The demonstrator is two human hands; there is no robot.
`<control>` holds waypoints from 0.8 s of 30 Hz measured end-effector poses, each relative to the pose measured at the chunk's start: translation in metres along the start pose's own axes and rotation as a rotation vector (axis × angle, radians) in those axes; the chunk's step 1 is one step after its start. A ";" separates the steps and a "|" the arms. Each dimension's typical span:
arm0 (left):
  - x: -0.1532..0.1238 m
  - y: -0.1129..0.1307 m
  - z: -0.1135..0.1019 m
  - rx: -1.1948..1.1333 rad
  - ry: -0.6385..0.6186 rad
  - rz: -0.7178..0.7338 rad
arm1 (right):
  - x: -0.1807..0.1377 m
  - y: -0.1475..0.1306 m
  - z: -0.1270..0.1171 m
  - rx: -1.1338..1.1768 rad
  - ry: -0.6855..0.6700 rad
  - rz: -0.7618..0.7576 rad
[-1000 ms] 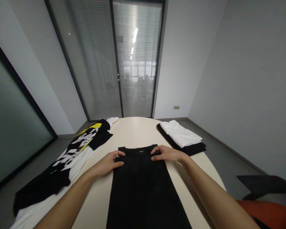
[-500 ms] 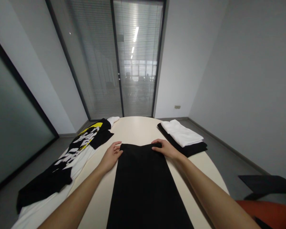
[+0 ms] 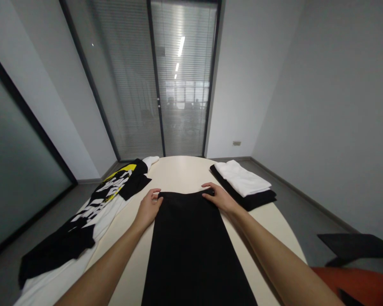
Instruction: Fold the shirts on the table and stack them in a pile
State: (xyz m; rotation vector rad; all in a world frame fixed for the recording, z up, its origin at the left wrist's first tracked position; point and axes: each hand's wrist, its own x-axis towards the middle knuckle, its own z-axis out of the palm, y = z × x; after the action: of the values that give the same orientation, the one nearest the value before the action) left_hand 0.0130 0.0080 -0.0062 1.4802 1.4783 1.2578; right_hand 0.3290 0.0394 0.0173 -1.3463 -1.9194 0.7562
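Observation:
A black garment (image 3: 193, 250) lies flat and long on the table in front of me, its narrow far edge pointing away. I cannot tell its exact kind. My left hand (image 3: 149, 207) is at its far left corner, thumb and fingertips closed on the cloth's edge. At the far right corner my right hand (image 3: 221, 196) holds the edge, thumb on top and index finger reaching past it. The near end of the garment runs out of view.
A folded white cloth (image 3: 241, 176) rests on folded black cloth (image 3: 260, 199) at the right. Along the left lie a black printed T-shirt (image 3: 59, 242) and white cloth (image 3: 55, 274) on the pale table (image 3: 180, 172). A red chair (image 3: 354, 284) stands lower right.
The fingers of my right hand have risen slightly at the far edge. Both hands remain at the same two corners. The whole view has shifted a little.

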 end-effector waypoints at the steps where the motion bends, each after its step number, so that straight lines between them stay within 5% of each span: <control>1: -0.001 0.002 0.000 0.043 0.017 0.005 | 0.000 0.002 -0.002 0.002 -0.008 -0.001; 9: -0.004 0.008 -0.005 0.371 0.103 0.123 | -0.010 0.002 -0.017 -0.220 0.006 0.092; 16: 0.007 -0.002 -0.011 0.098 0.003 0.087 | -0.010 -0.003 -0.011 -0.118 -0.038 0.096; 24: 0.003 0.011 -0.023 -0.157 -0.200 -0.187 | -0.009 -0.005 -0.010 -0.239 -0.080 0.217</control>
State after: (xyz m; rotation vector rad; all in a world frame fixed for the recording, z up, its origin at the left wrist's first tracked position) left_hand -0.0051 0.0058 0.0112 1.2924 1.3217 1.0555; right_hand 0.3361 0.0303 0.0257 -1.7155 -1.9961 0.7094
